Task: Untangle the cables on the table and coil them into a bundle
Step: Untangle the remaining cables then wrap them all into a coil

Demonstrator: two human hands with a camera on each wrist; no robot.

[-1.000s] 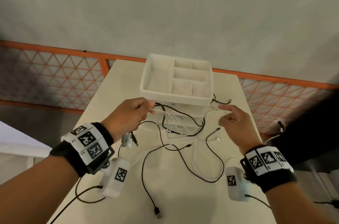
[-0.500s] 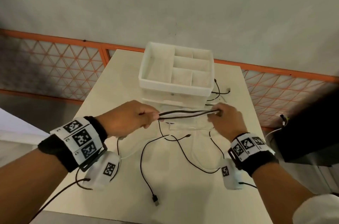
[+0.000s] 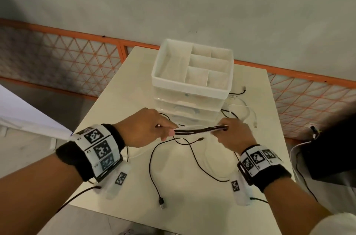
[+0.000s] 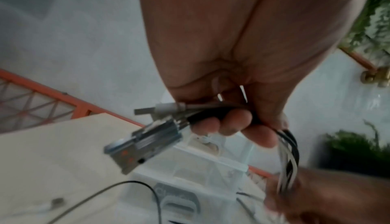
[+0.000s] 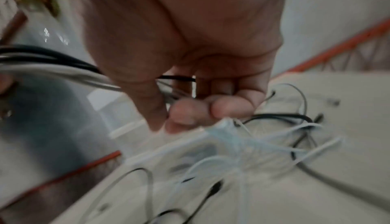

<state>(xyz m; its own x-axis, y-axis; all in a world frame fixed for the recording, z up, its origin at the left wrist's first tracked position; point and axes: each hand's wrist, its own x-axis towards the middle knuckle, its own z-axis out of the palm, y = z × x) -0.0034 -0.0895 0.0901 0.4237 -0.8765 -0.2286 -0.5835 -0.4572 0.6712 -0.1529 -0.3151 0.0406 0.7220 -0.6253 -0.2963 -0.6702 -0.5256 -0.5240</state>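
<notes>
A bundle of black and white cables (image 3: 199, 130) is stretched level above the white table (image 3: 107, 104), held at both ends. My left hand (image 3: 150, 129) grips its left end; in the left wrist view several USB plugs (image 4: 145, 137) stick out of that fist (image 4: 232, 124). My right hand (image 3: 233, 134) grips the right end, fingers curled round the strands (image 5: 63, 67). Loose black cable (image 3: 154, 167) and white cable (image 3: 210, 157) trail from the bundle across the table below; one black end carries a USB plug (image 3: 162, 202).
A white plastic drawer organiser (image 3: 192, 80) with an open divided top stands just behind the hands. More cable ends (image 3: 244, 111) lie to its right. A dark box (image 3: 331, 150) sits off the table's right side. An orange lattice railing (image 3: 57, 57) runs behind.
My right hand went from reaching open beside the organiser to gripping the strands. The loose loops were pulled into one taut bundle between both hands, which has since lifted slightly toward me.
</notes>
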